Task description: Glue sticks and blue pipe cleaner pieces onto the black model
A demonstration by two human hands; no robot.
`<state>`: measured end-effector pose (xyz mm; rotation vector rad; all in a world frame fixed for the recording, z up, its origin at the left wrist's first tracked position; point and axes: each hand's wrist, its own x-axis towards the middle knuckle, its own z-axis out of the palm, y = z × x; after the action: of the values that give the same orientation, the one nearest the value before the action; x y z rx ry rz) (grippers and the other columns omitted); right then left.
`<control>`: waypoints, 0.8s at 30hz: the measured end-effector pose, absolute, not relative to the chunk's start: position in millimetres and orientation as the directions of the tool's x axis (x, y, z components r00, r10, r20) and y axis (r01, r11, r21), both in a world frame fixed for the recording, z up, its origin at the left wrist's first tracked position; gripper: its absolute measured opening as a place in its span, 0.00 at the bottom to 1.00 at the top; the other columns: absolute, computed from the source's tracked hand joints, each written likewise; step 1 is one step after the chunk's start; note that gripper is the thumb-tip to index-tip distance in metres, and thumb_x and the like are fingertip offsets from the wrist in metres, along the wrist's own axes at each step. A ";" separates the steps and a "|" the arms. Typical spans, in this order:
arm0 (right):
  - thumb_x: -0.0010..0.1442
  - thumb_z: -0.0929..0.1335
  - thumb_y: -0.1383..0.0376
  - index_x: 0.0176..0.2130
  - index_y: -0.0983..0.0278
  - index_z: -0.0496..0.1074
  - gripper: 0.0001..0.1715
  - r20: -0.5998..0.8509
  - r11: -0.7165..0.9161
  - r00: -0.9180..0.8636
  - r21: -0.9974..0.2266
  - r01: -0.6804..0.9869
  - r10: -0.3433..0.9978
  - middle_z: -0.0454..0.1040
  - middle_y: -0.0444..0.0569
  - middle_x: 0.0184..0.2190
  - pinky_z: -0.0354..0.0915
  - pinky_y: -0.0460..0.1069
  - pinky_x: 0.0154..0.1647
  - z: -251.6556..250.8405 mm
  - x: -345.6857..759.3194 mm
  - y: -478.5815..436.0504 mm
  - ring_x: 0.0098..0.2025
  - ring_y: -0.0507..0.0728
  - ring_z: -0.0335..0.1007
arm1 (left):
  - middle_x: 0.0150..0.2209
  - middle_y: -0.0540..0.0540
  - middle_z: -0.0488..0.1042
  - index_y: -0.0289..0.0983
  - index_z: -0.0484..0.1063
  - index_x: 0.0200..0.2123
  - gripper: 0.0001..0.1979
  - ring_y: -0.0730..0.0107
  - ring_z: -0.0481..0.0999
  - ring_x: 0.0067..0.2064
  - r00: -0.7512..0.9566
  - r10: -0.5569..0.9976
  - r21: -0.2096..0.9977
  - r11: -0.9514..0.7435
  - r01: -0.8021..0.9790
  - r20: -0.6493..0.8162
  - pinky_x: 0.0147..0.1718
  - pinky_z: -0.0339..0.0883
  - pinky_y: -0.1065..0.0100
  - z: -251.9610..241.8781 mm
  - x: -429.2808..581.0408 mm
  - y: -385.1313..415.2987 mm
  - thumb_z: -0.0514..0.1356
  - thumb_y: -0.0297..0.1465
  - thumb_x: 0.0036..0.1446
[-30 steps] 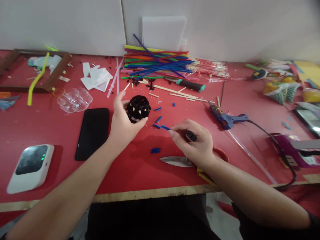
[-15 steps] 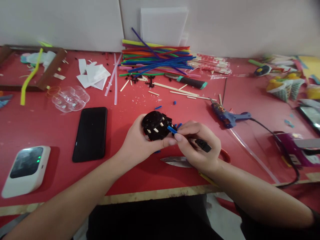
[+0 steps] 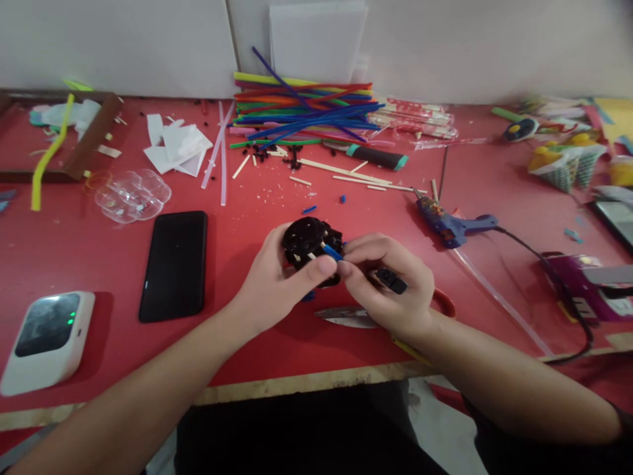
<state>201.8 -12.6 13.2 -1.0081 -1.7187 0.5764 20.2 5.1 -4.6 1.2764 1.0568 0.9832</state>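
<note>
My left hand (image 3: 274, 280) is wrapped around a small round black piece (image 3: 309, 244) studded with pale sticks, held just above the red table (image 3: 89, 264). My right hand (image 3: 388, 287) pinches a short blue straw piece (image 3: 332, 252) against the black piece's right side. A small black object (image 3: 391, 280) sits on the back of my right-hand fingers. Scissors (image 3: 351, 318) with a red handle lie on the table under my right wrist.
A black phone (image 3: 174, 264) and a white device (image 3: 42, 340) lie at the left. Coloured straws (image 3: 301, 112) are piled at the back. A blue glue gun (image 3: 452, 224) with its cord lies to the right. Loose blue bits, wooden sticks and paper scraps litter the middle.
My left hand carried the black piece toward me. My right hand picked a blue straw piece off the table and brought it against the black piece.
</note>
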 end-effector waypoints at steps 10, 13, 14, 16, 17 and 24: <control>0.58 0.71 0.72 0.33 0.60 0.74 0.06 0.509 0.521 -0.129 -0.786 0.332 0.851 0.77 0.47 0.30 0.71 0.50 0.32 12.8 201.3 -13.3 0.31 0.54 0.74 | 0.51 0.42 0.75 0.38 0.67 0.51 0.20 0.56 0.75 0.54 0.270 0.963 0.995 0.032 -0.094 -0.006 0.53 0.71 0.56 -3.0 19.9 7.7 0.63 0.37 0.58; 0.57 0.71 0.73 0.33 0.61 0.73 0.06 0.524 0.538 -0.136 -0.780 0.319 0.841 0.77 0.47 0.31 0.70 0.48 0.31 12.2 201.8 -12.6 0.30 0.53 0.74 | 0.48 0.44 0.75 0.38 0.65 0.50 0.21 0.57 0.77 0.50 0.250 0.968 0.996 0.011 -0.086 0.011 0.50 0.73 0.57 1.7 22.3 6.8 0.64 0.34 0.55; 0.56 0.71 0.73 0.33 0.61 0.73 0.07 0.528 0.542 -0.139 -0.778 0.318 0.838 0.77 0.47 0.31 0.70 0.48 0.30 12.2 202.0 -12.4 0.30 0.52 0.74 | 0.47 0.44 0.75 0.38 0.65 0.51 0.21 0.58 0.77 0.50 0.247 0.969 0.996 0.008 -0.086 0.013 0.49 0.73 0.57 2.2 22.8 6.5 0.65 0.34 0.54; 0.56 0.71 0.74 0.32 0.62 0.73 0.07 0.531 0.546 -0.141 -0.775 0.318 0.836 0.77 0.47 0.31 0.69 0.47 0.30 12.3 202.2 -12.0 0.29 0.52 0.74 | 0.47 0.44 0.74 0.39 0.64 0.51 0.22 0.59 0.77 0.49 0.249 0.968 0.996 0.002 -0.086 0.020 0.49 0.73 0.57 1.9 23.5 6.2 0.66 0.34 0.54; 0.56 0.71 0.74 0.33 0.62 0.73 0.07 0.531 0.547 -0.143 -0.774 0.318 0.835 0.77 0.47 0.31 0.69 0.47 0.30 12.4 202.2 -11.8 0.29 0.51 0.73 | 0.48 0.44 0.74 0.39 0.64 0.51 0.22 0.59 0.77 0.49 0.248 0.968 0.996 -0.004 -0.089 0.026 0.49 0.73 0.57 1.3 23.7 6.1 0.66 0.34 0.54; 0.56 0.71 0.74 0.32 0.63 0.73 0.07 0.528 0.553 -0.171 -0.759 0.345 0.832 0.77 0.47 0.30 0.69 0.47 0.30 13.4 202.0 -12.0 0.29 0.51 0.73 | 0.48 0.44 0.73 0.39 0.64 0.51 0.22 0.59 0.77 0.50 0.239 0.970 0.997 -0.023 -0.072 0.039 0.51 0.72 0.56 -0.8 24.1 5.8 0.66 0.35 0.55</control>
<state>202.0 -12.0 13.4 -0.9808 -1.7539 0.5882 24.1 5.8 -0.8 1.2862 0.9656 1.0827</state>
